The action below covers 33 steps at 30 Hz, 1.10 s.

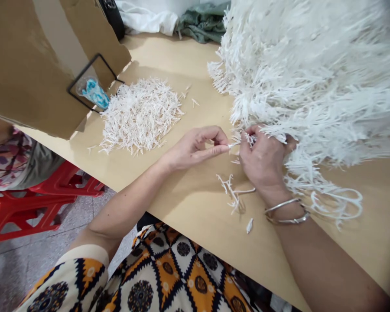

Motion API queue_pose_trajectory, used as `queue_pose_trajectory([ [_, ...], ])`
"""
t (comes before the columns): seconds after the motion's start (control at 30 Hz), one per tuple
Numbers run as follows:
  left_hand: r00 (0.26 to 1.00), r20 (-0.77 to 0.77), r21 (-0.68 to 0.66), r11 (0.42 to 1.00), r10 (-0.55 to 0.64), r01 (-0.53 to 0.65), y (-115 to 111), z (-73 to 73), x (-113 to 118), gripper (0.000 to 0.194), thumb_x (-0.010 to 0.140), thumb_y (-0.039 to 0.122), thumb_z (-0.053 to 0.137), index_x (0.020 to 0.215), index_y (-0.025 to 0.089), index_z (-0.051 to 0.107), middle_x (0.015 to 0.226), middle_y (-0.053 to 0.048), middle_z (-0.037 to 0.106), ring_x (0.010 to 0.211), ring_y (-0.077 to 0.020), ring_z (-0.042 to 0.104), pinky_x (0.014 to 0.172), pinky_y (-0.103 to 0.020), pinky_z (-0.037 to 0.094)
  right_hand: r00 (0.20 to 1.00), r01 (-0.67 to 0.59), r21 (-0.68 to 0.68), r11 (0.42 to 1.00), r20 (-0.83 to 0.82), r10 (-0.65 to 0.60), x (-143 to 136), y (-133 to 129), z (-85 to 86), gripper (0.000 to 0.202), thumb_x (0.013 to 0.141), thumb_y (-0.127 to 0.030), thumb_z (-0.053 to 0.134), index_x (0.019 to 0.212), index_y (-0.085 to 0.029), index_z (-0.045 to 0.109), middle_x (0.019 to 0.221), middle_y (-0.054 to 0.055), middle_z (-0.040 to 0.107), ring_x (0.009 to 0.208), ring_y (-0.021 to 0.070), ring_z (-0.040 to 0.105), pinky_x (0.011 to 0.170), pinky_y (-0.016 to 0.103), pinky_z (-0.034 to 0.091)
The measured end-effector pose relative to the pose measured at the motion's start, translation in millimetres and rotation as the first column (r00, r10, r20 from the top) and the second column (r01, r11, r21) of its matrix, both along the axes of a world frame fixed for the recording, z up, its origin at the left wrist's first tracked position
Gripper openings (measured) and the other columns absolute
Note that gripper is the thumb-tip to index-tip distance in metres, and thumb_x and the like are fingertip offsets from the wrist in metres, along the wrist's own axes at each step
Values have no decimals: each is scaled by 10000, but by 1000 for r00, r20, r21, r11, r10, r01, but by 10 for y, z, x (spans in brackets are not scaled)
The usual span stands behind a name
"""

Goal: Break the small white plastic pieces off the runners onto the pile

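My left hand (203, 147) pinches the tip of a small white branched plastic piece (234, 144) between thumb and forefinger. Just to its right, my right hand (264, 158) is closed around more white strands at the edge of a large heap of white branched strands (308, 82). Its fingertips are partly hidden by the strands. On the table below the hands lies a loose branched white twig (235, 193), with a small white piece (249, 225) nearer the front edge. Left of my left hand is a low pile of small white pieces (144, 113).
A cardboard box (52, 56) stands at the left, with a black wire frame (99, 56) and a clear cup with blue-and-white contents (95, 92) against it. White and green cloths (201, 21) lie at the back. Red stools (29, 212) and a seated person (8, 156) are at the left.
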<state>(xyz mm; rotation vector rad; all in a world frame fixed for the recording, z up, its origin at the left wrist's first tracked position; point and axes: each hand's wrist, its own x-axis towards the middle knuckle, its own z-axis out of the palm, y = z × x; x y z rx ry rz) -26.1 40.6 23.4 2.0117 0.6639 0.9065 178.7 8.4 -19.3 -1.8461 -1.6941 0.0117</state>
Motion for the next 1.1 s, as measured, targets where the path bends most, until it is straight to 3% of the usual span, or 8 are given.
queue_pose_trajectory([
  [0.07,967,-81,80,969,240,-234,40,-18,-27,202,1031,355,676,897,204,654,881,-15,726,834,-135,676,919,-331,527,999,1,-19,1000,-36,-2,39,6,12,129,960,-300,548,932,-230,653,682,32,640,791,277,642,1117,611,349],
  [0.17,693,-162,256,709,702,-657,178,-131,-115,69,965,227,700,941,237,636,980,-17,739,900,-173,676,1039,-428,483,988,-65,59,996,-133,72,33,-49,68,197,997,-377,542,989,-232,675,756,33,701,775,252,661,1137,594,363],
  [0.23,524,-132,335,536,841,-775,258,-215,-180,219,928,211,713,1124,275,641,1222,-71,719,1089,-242,670,1072,-486,466,972,-102,155,983,-194,131,4,-91,109,208,1001,-404,557,1003,-237,682,839,46,757,820,251,699,1132,577,380],
  [0.3,494,-85,383,486,865,-786,279,-259,-210,420,918,258,731,1315,294,599,1432,-130,625,1294,-311,598,1077,-514,464,952,-132,216,967,-244,185,-23,-114,138,195,993,-412,590,988,-241,682,853,43,781,871,262,733,1113,567,407],
  [0.47,763,-174,467,734,623,-493,112,-159,-85,317,1013,386,628,1315,291,647,1483,-142,563,1403,-312,526,1146,-503,454,929,-181,252,951,-274,249,-54,-127,172,190,1018,-421,589,983,-254,672,863,46,789,874,264,745,1052,540,474],
  [0.57,858,-247,488,823,451,-292,28,-104,1,293,1060,444,578,1301,315,685,1491,-120,567,1360,-274,554,1172,-484,444,934,-204,222,953,-247,257,-65,-144,189,182,1018,-403,590,997,-248,684,921,52,798,929,257,741,1084,535,444],
  [0.9,893,-249,492,843,374,-216,54,-175,11,389,1085,588,507,1098,269,729,1308,-94,673,1231,-228,599,1092,-437,430,938,-214,222,951,-224,264,-94,-138,160,193,999,-407,600,963,-243,694,934,57,782,897,251,697,1092,531,400],
  [1.1,901,-337,384,914,274,-135,43,-136,42,404,1104,548,479,1017,215,690,1222,-99,688,1153,-227,610,1059,-411,435,955,-213,166,963,-174,241,-98,-145,137,93,966,-303,591,953,-251,667,931,35,773,899,243,685,1086,511,383],
])
